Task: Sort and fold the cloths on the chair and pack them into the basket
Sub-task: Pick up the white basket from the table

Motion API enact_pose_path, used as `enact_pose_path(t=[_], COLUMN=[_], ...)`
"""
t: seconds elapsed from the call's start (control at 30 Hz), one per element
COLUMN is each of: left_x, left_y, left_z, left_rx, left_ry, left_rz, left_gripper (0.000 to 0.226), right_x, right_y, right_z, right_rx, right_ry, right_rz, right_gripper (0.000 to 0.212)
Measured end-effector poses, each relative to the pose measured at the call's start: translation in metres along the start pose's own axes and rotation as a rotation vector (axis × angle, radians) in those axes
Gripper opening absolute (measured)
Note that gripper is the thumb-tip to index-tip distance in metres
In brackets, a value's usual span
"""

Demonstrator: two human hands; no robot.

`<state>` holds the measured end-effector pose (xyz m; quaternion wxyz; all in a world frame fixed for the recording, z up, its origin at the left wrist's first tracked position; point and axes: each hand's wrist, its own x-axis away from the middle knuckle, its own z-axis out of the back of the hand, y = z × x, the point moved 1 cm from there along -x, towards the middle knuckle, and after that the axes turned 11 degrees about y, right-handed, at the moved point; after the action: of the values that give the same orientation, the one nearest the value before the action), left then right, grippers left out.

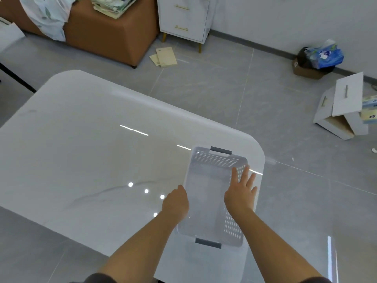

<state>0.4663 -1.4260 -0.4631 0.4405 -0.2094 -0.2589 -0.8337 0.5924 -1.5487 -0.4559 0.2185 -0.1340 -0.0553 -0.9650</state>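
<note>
An empty grey perforated basket [206, 201] with dark handles lies on the right end of the glossy white table [85, 152]. My left hand [176, 203] grips the basket's left rim, fingers curled over it. My right hand [241, 190] rests flat with spread fingers on the basket's right wall. A white patterned cloth [48, 15] drapes over the brown chair [106, 31] at the far left. A stack of folded cloths [113, 5] sits on that chair.
A white drawer cabinet [184, 17] stands beyond the chair, with papers [164, 57] on the floor before it. At the right lie an overturned white box [342, 111] and a cardboard box with bags [318, 58]. Grey tiled floor surrounds the table.
</note>
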Motion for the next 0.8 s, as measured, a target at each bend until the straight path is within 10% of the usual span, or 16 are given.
enact_pose_path(t=[0.17, 0.37, 0.8], left_x=[-0.002, 0.004, 0.04], left_y=[-0.019, -0.037, -0.154], left_z=[0.005, 0.02, 0.136], left_rx=[0.017, 0.003, 0.093], left_ry=[-0.031, -0.019, 0.205], left_rz=[0.074, 0.068, 0.015], left_gripper=[0.031, 0.028, 0.016], right_x=[0.004, -0.001, 0.071], right_y=[-0.007, -0.002, -0.114], right_z=[-0.004, 0.005, 0.07], right_rx=[-0.455, -0.452, -0.657], right_ry=[-0.044, -0.077, 0.085], right_rz=[-0.238, -0.326, -0.231], right_gripper=[0.072, 0.021, 0.006])
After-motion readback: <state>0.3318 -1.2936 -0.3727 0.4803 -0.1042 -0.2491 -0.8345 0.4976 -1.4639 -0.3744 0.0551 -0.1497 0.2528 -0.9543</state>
